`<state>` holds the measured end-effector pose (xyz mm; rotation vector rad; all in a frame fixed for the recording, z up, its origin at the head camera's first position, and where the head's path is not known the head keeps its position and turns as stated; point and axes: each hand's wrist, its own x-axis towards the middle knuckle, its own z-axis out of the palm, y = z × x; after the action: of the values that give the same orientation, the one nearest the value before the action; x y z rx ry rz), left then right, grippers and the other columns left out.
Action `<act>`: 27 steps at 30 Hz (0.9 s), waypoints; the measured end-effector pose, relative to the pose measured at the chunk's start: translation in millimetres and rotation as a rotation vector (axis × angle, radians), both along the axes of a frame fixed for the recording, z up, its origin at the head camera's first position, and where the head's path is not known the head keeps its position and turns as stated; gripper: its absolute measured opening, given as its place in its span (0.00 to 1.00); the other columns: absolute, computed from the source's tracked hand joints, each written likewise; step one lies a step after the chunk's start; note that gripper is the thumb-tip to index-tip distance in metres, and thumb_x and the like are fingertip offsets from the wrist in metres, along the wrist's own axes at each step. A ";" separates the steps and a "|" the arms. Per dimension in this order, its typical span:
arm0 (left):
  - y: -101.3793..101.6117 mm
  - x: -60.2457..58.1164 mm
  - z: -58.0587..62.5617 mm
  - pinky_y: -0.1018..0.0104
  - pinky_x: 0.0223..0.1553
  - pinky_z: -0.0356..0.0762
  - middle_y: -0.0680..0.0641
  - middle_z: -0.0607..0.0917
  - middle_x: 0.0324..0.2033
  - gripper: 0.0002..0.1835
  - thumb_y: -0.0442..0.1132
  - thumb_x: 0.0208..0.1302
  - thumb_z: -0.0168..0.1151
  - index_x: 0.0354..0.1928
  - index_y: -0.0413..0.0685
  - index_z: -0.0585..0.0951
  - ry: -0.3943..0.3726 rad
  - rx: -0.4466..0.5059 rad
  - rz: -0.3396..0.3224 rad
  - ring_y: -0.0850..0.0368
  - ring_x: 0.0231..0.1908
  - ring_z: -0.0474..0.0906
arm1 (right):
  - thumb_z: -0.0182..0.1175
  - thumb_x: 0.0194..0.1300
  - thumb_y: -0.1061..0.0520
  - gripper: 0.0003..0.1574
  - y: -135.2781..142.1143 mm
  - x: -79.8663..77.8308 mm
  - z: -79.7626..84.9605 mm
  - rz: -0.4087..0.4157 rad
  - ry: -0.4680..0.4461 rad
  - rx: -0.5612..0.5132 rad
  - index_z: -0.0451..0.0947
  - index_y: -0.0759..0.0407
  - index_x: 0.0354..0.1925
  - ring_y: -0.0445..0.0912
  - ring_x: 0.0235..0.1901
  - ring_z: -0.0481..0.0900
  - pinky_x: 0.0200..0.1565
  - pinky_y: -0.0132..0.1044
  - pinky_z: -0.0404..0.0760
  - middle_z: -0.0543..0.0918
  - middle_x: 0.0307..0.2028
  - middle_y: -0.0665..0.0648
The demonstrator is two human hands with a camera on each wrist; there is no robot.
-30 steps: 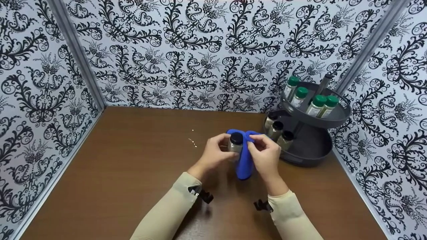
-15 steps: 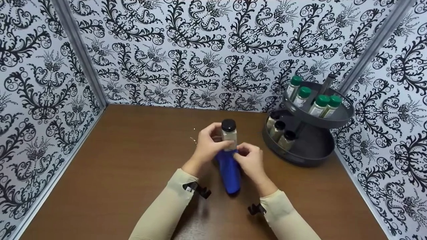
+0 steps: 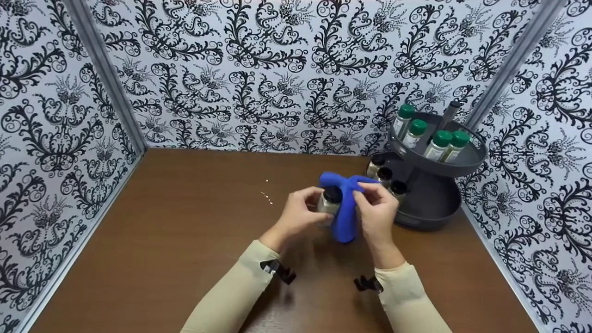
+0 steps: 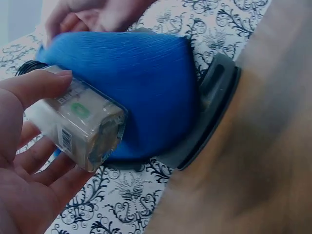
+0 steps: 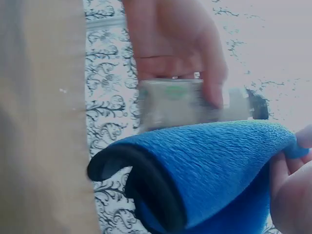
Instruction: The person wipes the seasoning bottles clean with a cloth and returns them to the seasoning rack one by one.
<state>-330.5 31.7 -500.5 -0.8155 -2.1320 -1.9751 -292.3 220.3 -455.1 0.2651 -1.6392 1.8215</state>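
Observation:
My left hand (image 3: 300,210) grips a clear square spice jar (image 4: 80,119) with a black lid, thumb on the near side and fingers round the far side. Pale contents show through its walls, and a label with a green mark and a barcode is on it. A blue cloth (image 3: 346,208) hangs folded right beside the jar. My right hand (image 3: 377,208) pinches the cloth near its top between thumb and fingers. In the right wrist view the blue cloth (image 5: 209,165) droops with its dark edge curled, overlapping the lower side of the jar.
A dark two-tier round rack (image 3: 430,217) stands at the back right. Its upper tier holds several green-capped jars (image 3: 416,132); black-capped jars (image 3: 384,175) stand in the lower one. White crumbs (image 3: 268,199) lie on the brown table (image 3: 185,222). Patterned walls (image 3: 259,92) enclose it.
The cloth and right hand swing down and left under the jar, then back up and right, away from it. The left hand raises the jar upright midway, then lowers and tilts it.

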 end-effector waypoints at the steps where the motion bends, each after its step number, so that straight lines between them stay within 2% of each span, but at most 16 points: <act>1: 0.9 0.2 -1.3 0.49 0.46 0.90 0.42 0.91 0.41 0.26 0.33 0.49 0.82 0.53 0.41 0.87 0.001 -0.005 -0.001 0.57 0.38 0.87 | 0.66 0.56 0.78 0.12 0.3 0.5 0.4 0.004 0.019 -0.002 0.81 0.85 0.40 0.36 0.28 0.82 0.33 0.25 0.82 0.89 0.31 0.45; 3: 1.9 0.7 -2.5 0.49 0.46 0.90 0.42 0.91 0.41 0.26 0.33 0.49 0.82 0.53 0.41 0.87 -0.002 -0.003 0.001 0.58 0.38 0.87 | 0.66 0.56 0.79 0.12 -0.4 0.7 0.0 0.011 0.031 0.013 0.81 0.85 0.40 0.37 0.29 0.83 0.33 0.26 0.83 0.90 0.32 0.46; 5: 1.8 1.0 -1.6 0.52 0.46 0.90 0.43 0.91 0.40 0.25 0.32 0.49 0.82 0.53 0.42 0.87 -0.014 0.017 0.007 0.57 0.39 0.87 | 0.67 0.56 0.79 0.11 -1.3 -1.3 -2.9 0.016 0.002 0.051 0.82 0.83 0.40 0.36 0.29 0.84 0.34 0.25 0.83 0.89 0.32 0.45; 11: -2.7 2.8 8.7 0.56 0.48 0.89 0.41 0.91 0.41 0.26 0.31 0.50 0.82 0.54 0.42 0.86 -0.046 0.137 0.037 0.55 0.40 0.88 | 0.68 0.55 0.76 0.10 -7.6 -9.1 -20.6 0.033 -0.217 0.180 0.86 0.75 0.38 0.36 0.26 0.81 0.30 0.26 0.79 0.87 0.28 0.48; 15: -6.5 3.4 15.5 0.60 0.48 0.89 0.43 0.91 0.41 0.27 0.32 0.50 0.83 0.55 0.42 0.86 -0.046 0.168 0.086 0.55 0.41 0.88 | 0.70 0.54 0.74 0.10 -11.7 -10.0 -28.6 0.033 -0.305 0.304 0.88 0.69 0.38 0.34 0.28 0.82 0.33 0.25 0.79 0.90 0.31 0.59; 18: -8.3 2.9 17.7 0.62 0.48 0.88 0.43 0.91 0.40 0.27 0.31 0.49 0.83 0.54 0.42 0.86 -0.049 0.183 0.095 0.56 0.40 0.88 | 0.70 0.54 0.73 0.10 -13.3 -9.8 -31.0 0.032 -0.315 0.349 0.89 0.68 0.37 0.33 0.29 0.82 0.35 0.24 0.79 0.91 0.35 0.65; 21: -9.2 2.7 18.0 0.63 0.47 0.89 0.44 0.91 0.39 0.27 0.31 0.50 0.82 0.55 0.41 0.86 -0.050 0.186 0.082 0.57 0.39 0.88 | 0.70 0.55 0.73 0.09 -13.8 -9.2 -30.4 0.028 -0.312 0.346 0.89 0.67 0.36 0.36 0.30 0.83 0.36 0.25 0.80 0.91 0.35 0.65; 25: -9.4 1.7 15.1 0.63 0.46 0.89 0.44 0.91 0.39 0.26 0.31 0.51 0.82 0.55 0.41 0.86 -0.027 0.141 0.059 0.58 0.39 0.87 | 0.70 0.56 0.73 0.08 -14.6 -6.1 -25.5 0.009 -0.272 0.274 0.89 0.68 0.36 0.40 0.31 0.85 0.36 0.27 0.82 0.91 0.34 0.62; 27: -7.4 1.1 11.5 0.61 0.46 0.89 0.43 0.91 0.39 0.26 0.31 0.51 0.81 0.55 0.41 0.86 -0.027 0.119 0.049 0.59 0.39 0.87 | 0.70 0.56 0.73 0.08 -14.2 -3.5 -22.7 -0.004 -0.233 0.214 0.88 0.70 0.37 0.41 0.31 0.85 0.36 0.28 0.83 0.90 0.34 0.59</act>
<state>-329.4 24.3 -489.1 -0.7136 -2.0050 -2.0764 -295.8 206.1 -477.8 0.1461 -1.9993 1.7265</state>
